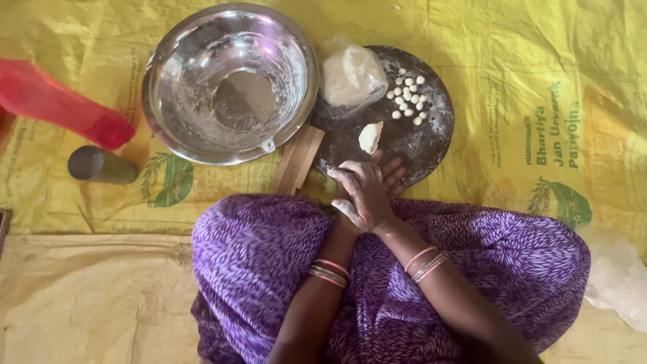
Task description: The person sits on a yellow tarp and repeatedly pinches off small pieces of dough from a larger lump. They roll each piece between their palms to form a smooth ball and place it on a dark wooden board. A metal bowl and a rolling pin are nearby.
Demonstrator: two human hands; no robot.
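The right hand [362,195] lies on top of the left hand [389,176], palm against palm, at the near edge of a dark round board [431,145]. The fingers of both hands are together and dusted with white flour. They are pressed one hand on the other, and I cannot tell if a piece of dough is between them, because the upper hand hides the gap.

Just beyond the hands, on the board, lies one small piece of dough [369,137], pale and a little pointed. Farther on the board there is a group of little white dough balls [408,98], close to each other. At the far left part of the board rests a lump of dough in a clear plastic bag [350,75].

Left of the board stands a wide steel bowl [229,82] with flour marks inside. Between the bowl and the board, near the person, lies a ridged wooden block [297,160]. Well apart on the left lies a dark cylinder [101,166], and beyond it a red plastic piece [57,102]. Everything rests on a yellow sheet [539,61].
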